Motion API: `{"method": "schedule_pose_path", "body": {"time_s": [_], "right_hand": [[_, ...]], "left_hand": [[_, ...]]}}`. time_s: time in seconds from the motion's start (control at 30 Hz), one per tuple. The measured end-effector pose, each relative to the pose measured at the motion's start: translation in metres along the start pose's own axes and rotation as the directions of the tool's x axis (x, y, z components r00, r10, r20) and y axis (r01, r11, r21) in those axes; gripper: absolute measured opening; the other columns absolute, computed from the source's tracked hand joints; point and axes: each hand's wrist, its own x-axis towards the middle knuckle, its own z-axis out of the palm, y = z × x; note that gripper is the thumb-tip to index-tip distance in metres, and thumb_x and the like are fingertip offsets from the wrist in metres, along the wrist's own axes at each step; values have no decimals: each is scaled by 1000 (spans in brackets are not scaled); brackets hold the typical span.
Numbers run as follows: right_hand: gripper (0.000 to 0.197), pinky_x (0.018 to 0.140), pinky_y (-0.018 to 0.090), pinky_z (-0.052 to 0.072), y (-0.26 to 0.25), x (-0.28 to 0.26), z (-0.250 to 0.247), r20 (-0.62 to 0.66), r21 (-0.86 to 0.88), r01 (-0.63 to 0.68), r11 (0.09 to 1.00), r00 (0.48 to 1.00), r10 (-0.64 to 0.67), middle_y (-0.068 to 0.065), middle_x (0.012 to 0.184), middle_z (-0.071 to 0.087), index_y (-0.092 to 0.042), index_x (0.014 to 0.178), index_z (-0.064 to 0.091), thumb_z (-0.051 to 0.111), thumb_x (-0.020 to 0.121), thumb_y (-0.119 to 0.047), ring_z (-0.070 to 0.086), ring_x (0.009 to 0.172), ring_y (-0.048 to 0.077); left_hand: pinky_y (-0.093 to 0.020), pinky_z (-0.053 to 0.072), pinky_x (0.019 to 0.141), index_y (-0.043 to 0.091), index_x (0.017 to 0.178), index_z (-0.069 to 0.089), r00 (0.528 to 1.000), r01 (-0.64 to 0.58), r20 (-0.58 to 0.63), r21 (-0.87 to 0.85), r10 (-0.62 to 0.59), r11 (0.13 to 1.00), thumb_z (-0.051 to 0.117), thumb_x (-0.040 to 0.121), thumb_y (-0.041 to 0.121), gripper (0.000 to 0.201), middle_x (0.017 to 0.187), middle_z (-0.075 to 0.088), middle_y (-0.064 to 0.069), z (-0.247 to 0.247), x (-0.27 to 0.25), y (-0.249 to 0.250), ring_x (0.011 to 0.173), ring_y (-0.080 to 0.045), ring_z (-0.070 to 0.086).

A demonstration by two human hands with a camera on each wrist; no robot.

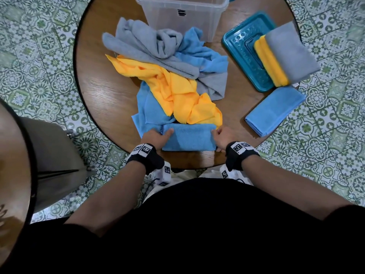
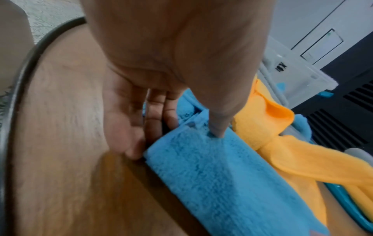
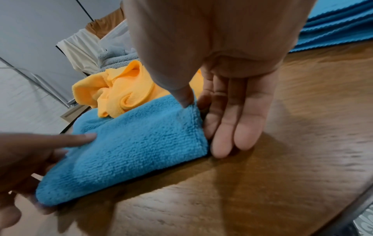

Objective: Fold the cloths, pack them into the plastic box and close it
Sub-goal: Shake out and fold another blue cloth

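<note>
Two hands, left hand (image 1: 156, 136), right hand (image 1: 222, 135), pinching folded blue cloth (image 1: 188, 139) ends

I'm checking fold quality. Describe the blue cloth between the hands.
The blue cloth is fluffy microfibre with a stitched hem, folded into a flat rectangle at the near edge of the wooden table. The left hand and right hand pinch its ends, thumbs on top. The orange cloth touches its far edge.
</note>
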Motion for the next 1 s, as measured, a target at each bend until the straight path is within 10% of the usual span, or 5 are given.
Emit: {"method": "schedule_pose_path", "body": {"time_s": [0.2, 0.4, 0.6, 0.8, 1.0], "right_hand": [[37, 51, 30, 47, 6, -2, -4, 9, 11, 39, 999, 999, -39, 16, 70, 72, -14, 82, 50, 45, 98, -47, 69, 55, 23], [35, 56, 31, 40, 4, -4, -9, 28, -76, 97, 992, 995, -95, 9, 72, 64, -15, 79, 50, 45, 99, -43, 64, 69, 28], [18, 56, 34, 43, -5, -24, -34, -159, -216, 287, 933, 933, -324, -1, 71, 57, -26, 87, 50, 65, 78, -31, 57, 68, 21], [101, 106, 28, 33, -36, -56, -68, 130, 69, 667, 742, 731, -670, -8, 149, 43, -42, 146, 30, 87, 62, -47, 38, 137, 11], [35, 81, 25, 56, -19, -58, -119, 128, 481, 393, 783, 853, -506, -7, 101, 74, -20, 107, 69, 84, 76, -25, 69, 90, 4]], "left_hand": [[-39, 62, 68, 14, 105, 63, 976, 195, -21, -372, -218, 908, 74, 26, 88, 109, 96, 71, -2, 13, 1, 1, 77, -22, 71], [-25, 44, 55, 13, 95, 63, 962, 271, 131, -588, -240, 762, 88, 63, 46, 53, 93, 68, -5, 15, -9, 17, 63, -18, 57], [-37, 56, 80, 14, 98, 71, 989, -108, 36, -463, 140, 880, 84, 69, 35, 38, 98, 73, -1, -18, -31, 35, 91, -21, 69], [-36, 42, 69, 14, 79, 59, 848, -412, 266, -213, 458, 886, 81, 55, 48, 46, 77, 62, -11, -66, -72, 99, 72, -14, 57], [-31, 54, 76, 13, 101, 69, 751, -444, 307, -419, 584, 792, 84, 70, 29, 38, 93, 75, -4, -60, -79, 184, 85, -13, 68]]}}
